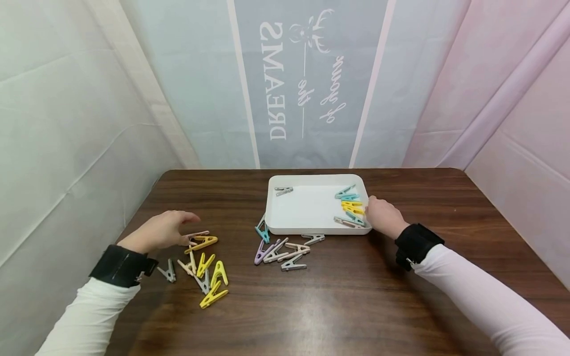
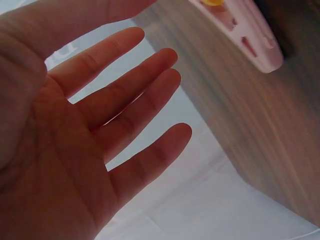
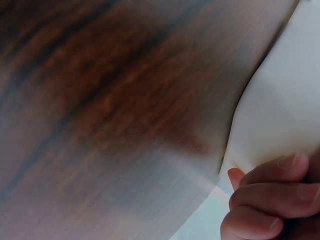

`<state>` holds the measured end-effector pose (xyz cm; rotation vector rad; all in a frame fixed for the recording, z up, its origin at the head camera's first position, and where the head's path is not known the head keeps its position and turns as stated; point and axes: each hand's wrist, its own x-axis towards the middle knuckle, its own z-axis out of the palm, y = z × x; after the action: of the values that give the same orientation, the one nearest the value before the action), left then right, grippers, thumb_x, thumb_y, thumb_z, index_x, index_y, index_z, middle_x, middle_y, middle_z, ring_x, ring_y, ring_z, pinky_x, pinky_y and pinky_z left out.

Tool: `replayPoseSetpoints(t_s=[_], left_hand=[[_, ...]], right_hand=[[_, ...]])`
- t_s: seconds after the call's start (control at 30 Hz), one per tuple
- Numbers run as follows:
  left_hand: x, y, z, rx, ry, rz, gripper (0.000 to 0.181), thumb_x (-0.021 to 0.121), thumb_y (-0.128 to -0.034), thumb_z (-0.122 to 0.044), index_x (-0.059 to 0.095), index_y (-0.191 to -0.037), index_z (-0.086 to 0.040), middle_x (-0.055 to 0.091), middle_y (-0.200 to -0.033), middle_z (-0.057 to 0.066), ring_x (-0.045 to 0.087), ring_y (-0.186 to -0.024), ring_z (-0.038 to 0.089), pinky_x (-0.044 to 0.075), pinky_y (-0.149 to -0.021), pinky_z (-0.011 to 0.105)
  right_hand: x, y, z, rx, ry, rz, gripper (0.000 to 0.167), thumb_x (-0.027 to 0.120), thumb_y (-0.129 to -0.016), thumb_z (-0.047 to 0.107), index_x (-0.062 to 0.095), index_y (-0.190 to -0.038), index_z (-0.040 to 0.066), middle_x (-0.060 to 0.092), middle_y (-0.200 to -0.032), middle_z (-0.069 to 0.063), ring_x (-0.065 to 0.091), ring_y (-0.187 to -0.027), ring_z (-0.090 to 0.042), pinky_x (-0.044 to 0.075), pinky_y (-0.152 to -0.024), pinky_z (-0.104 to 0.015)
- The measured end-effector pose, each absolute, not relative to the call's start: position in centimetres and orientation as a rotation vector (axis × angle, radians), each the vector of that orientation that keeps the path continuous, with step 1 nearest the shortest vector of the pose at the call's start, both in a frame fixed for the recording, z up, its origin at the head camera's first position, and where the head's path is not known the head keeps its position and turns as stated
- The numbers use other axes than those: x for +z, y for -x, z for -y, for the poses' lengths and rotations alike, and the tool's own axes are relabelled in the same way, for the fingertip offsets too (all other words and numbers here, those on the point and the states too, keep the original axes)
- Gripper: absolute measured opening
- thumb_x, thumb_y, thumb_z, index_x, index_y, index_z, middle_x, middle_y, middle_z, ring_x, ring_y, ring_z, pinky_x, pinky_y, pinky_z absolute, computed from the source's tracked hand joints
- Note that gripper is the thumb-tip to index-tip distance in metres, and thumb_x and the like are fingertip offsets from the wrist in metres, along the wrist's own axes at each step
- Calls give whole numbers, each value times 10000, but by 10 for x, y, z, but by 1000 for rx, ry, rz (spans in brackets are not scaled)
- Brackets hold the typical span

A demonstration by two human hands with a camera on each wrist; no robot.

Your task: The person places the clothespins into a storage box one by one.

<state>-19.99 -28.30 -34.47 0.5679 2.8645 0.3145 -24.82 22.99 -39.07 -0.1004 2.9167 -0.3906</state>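
Observation:
My left hand (image 1: 162,230) hovers at the left of the table, its fingers (image 2: 135,110) spread and nothing in the palm. Nearest to it lie a pink clothespin (image 2: 247,35) and an orange-yellow clothespin (image 1: 206,242). My right hand (image 1: 385,216) grips the right edge of a white tray (image 1: 307,217); in the right wrist view its fingers (image 3: 270,197) are curled by the tray wall, the thumb's hold being hidden. Inside the tray, grey clothespins (image 1: 283,191) lie at the left, and teal, yellow and greyish ones (image 1: 352,203) line the right side.
Below the left hand is a loose pile of yellow, cream and grey clothespins (image 1: 213,295). Teal, purple, cream and grey clothespins (image 1: 294,263) lie before the tray's front edge. The brown wooden table (image 1: 347,306) meets fabric walls at the back and sides.

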Motion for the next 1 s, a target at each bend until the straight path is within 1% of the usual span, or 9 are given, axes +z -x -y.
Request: replayPoseSetpoints(t_s=[0.13,0.27,0.37,0.47,0.63,0.73,0.87,1.0], left_hand=[[-352,201,283,299,-574,-2833,499,763,-752,-40,618,-1224,34,637,-1162,204,592,-1051,358,480,-804,507],[-357,202,285,293,-567,-2822,508,768,-715,-48,631,-1198,30,659,-1078,154,596,-935,287,473,-734,459],[-360,203,286,304,-565,-2810,495,765,-705,-44,642,-1181,16,662,-1006,100,562,-835,231,449,-685,419],[-363,204,285,320,-569,-2797,457,769,-714,-45,659,-1156,-6,660,-965,62,547,-800,210,447,-676,412],[-368,206,284,331,-574,-2800,404,775,-734,-67,679,-1124,-30,669,-981,59,596,-866,233,480,-728,455],[-370,206,285,335,-569,-2800,398,763,-747,-64,673,-1131,-17,660,-952,41,572,-815,206,461,-688,415],[-372,205,289,374,-553,-2798,390,740,-767,-63,660,-1143,9,618,-881,9,498,-736,170,391,-638,361],[-370,202,294,441,-513,-2785,398,709,-774,-51,647,-1156,42,583,-849,14,498,-722,170,386,-620,349]], right_hand=[[-390,248,-229,-395,115,-2930,303,438,-1009,103,452,-1147,-166,572,-880,-221,535,-691,-293,451,-587,-396],[-389,248,-227,-401,116,-2933,297,448,-1004,103,460,-1140,-161,575,-882,-219,533,-690,-293,449,-585,-397],[-389,247,-227,-403,111,-2925,295,448,-1007,105,459,-1139,-159,572,-878,-214,530,-685,-290,443,-577,-385],[-390,247,-228,-406,104,-2922,286,440,-1010,104,463,-1131,-154,570,-869,-209,533,-681,-287,444,-572,-384],[-391,247,-229,-403,103,-2926,280,429,-1013,104,468,-1127,-149,575,-876,-208,537,-690,-285,450,-581,-392],[-391,247,-230,-403,104,-2923,286,432,-1012,106,463,-1133,-152,573,-877,-208,536,-690,-288,448,-580,-387],[-392,248,-230,-402,98,-2918,293,436,-1012,110,457,-1137,-154,568,-866,-202,532,-682,-288,442,-571,-380],[-392,248,-231,-399,97,-2921,289,430,-1013,109,459,-1134,-152,567,-860,-199,533,-683,-286,445,-575,-387]])
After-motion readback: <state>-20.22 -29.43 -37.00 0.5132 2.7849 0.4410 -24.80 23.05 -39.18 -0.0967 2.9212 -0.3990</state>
